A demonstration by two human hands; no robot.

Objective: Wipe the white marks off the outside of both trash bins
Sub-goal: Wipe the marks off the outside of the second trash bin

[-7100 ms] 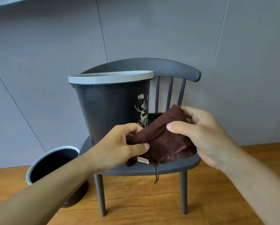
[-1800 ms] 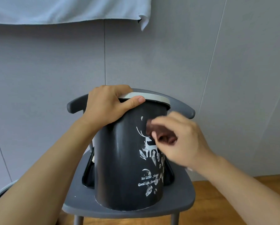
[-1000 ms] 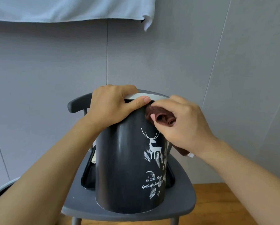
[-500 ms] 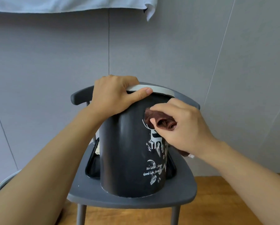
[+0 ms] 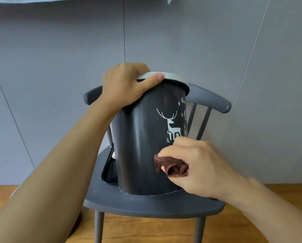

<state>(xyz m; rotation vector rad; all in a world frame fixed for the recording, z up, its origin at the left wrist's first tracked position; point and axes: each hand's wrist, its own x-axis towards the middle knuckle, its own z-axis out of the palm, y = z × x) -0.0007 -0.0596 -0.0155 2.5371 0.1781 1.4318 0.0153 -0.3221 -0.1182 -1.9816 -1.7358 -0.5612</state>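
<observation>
The trash bin (image 5: 143,137) was steadied at its rim by the closed left hand (image 5: 125,85); the brown cloth (image 5: 171,166), pinched in the right hand (image 5: 197,165), was best pressed flat and firmly over the marks.

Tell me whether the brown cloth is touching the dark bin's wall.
Touching. In the head view, the bunched brown cloth held by the right hand lies flat against the dark grey plastic trash bin, no gap visible.

The right hand (image 5: 197,165), gripping the bunched dark brown cloth (image 5: 171,166), has dropped from just below the left thumb at the rim to the lower wall of the dark grey plastic trash bin (image 5: 143,137). The white deer print (image 5: 172,127), half covered by the fingers half a second ago, now shows above the knuckles.
</observation>
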